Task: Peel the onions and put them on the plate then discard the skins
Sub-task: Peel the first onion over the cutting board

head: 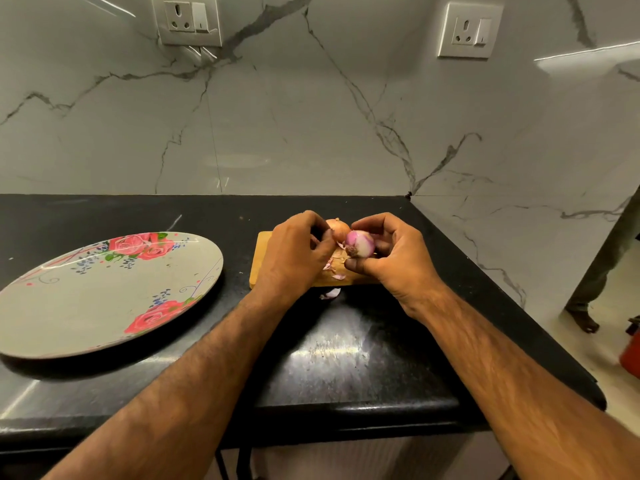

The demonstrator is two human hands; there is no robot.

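— Where is the onion?
— The right hand [391, 258] grips the purple onion [360, 243] over the board [263, 251], beside a brown onion [338, 230].
— And the left hand [294, 258]?
— Its fingers are curled; whether they pinch anything, I cannot tell. The plate [104, 292] lies apart, at the left.

The plate [104, 299] lies on the worktop [346, 358], left of the board [263, 254]. Above the board, my right hand [391, 261] holds one onion [360, 243]; a second onion [340, 230] sits behind it. Skins [334, 271] lie on the board.
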